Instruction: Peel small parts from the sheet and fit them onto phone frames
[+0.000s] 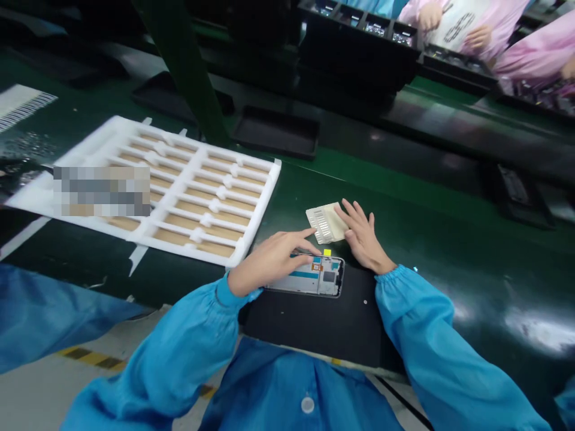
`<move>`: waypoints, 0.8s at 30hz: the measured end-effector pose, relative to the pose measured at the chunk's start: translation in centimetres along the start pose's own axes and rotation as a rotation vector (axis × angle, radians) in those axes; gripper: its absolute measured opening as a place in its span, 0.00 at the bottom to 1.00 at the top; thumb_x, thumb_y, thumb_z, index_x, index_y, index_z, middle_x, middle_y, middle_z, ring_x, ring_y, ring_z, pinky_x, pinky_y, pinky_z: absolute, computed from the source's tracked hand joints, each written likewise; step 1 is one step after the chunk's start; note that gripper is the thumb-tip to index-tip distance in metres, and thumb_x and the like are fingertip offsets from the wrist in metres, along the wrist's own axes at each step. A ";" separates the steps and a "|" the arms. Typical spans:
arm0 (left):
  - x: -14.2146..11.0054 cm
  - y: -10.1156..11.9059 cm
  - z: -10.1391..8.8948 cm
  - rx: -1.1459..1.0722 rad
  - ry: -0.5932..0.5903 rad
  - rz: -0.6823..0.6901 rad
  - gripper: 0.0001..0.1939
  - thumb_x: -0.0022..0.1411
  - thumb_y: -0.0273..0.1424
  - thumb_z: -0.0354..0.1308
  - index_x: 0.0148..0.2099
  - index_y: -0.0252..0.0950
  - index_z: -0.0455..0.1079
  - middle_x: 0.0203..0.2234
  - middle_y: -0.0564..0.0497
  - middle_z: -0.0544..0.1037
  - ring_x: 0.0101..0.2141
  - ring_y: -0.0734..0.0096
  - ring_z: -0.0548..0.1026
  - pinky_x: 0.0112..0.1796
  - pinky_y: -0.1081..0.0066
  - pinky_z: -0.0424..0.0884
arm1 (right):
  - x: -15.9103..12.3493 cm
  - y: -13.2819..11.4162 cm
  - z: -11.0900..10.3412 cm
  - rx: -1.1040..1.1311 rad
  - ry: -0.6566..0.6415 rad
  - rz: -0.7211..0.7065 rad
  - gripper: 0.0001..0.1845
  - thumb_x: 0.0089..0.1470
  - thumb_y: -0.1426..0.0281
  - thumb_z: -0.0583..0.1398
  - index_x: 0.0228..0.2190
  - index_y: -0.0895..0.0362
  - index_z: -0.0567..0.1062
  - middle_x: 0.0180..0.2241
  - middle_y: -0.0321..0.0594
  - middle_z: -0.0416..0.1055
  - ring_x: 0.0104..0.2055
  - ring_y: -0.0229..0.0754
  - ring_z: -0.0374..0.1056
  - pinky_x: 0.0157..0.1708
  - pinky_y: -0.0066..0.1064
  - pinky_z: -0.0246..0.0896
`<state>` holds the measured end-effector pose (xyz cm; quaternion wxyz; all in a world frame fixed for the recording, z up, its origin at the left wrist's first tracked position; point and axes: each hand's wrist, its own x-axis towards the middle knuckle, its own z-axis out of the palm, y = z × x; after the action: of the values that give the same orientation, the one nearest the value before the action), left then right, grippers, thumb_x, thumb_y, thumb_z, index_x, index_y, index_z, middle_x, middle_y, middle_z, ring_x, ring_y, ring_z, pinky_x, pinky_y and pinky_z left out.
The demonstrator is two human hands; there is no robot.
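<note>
A phone mid-frame (pixel 330 287), grey with blue strips, lies flat on a black mat (pixel 309 326). Over its left part is my left hand (pixel 281 260), index finger stretched out to the edge of a small sticker sheet (pixel 327 224). That hand's thumb and other fingers hover over or touch the frame; which, I cannot tell. My right hand (pixel 363 239) has its fingers spread, with fingertips and thumb at the sheet's right edge. Pale strips line the sheet beside a cream-coloured area. A yellow tab (pixel 327 252) sticks out at the frame's upper edge.
A white slotted foam tray (pixel 197 149) stands to the left, with a blurred-out patch over part of it. Behind are a black tray (pixel 276 131) and a green post (pixel 184 66). Across the line, people in pink sleeves work beside black bins (pixel 359 27).
</note>
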<state>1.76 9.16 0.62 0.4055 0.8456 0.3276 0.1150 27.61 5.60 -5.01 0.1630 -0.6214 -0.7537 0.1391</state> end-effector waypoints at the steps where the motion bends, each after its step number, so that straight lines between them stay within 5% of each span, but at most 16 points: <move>1: -0.6 0.3 0.1 0.028 0.036 0.002 0.11 0.66 0.33 0.58 0.49 0.45 0.78 0.59 0.52 0.71 0.56 0.59 0.73 0.52 0.65 0.72 | -0.3 0.0 -0.1 0.065 0.071 0.013 0.32 0.67 0.49 0.38 0.64 0.46 0.58 0.69 0.40 0.46 0.71 0.56 0.37 0.62 0.72 0.31; 6: -3.5 1.6 1.4 0.153 0.170 0.095 0.12 0.70 0.35 0.53 0.49 0.42 0.76 0.45 0.55 0.81 0.46 0.65 0.79 0.47 0.68 0.75 | -1.3 -0.9 -0.7 0.190 0.376 0.026 0.24 0.68 0.55 0.45 0.48 0.52 0.76 0.59 0.44 0.66 0.65 0.51 0.55 0.65 0.60 0.39; 10: -5.2 2.4 2.4 0.275 0.269 0.229 0.12 0.71 0.28 0.51 0.51 0.37 0.74 0.44 0.53 0.81 0.43 0.67 0.80 0.42 0.68 0.76 | -1.4 -2.4 -1.5 0.232 0.428 -0.058 0.18 0.68 0.61 0.50 0.42 0.54 0.77 0.47 0.44 0.75 0.56 0.48 0.66 0.59 0.50 0.57; 15: -6.2 2.7 2.5 0.423 0.268 0.321 0.16 0.70 0.21 0.47 0.54 0.35 0.70 0.48 0.50 0.80 0.43 0.67 0.80 0.38 0.67 0.76 | -0.3 -3.4 -1.7 0.186 0.281 -0.201 0.12 0.66 0.66 0.54 0.38 0.56 0.77 0.38 0.43 0.76 0.42 0.46 0.70 0.44 0.39 0.66; 24: -6.8 4.1 1.6 0.668 0.163 0.356 0.22 0.68 0.16 0.42 0.59 0.30 0.66 0.50 0.44 0.77 0.46 0.60 0.79 0.42 0.62 0.78 | 6.6 -4.4 -2.1 -0.135 -0.132 -0.249 0.12 0.65 0.73 0.53 0.39 0.57 0.77 0.41 0.44 0.72 0.42 0.45 0.69 0.40 0.33 0.61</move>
<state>-0.79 1.88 3.18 0.0542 0.9628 0.2264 0.1374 23.40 11.27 -0.79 0.0873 -0.5220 -0.8416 0.1074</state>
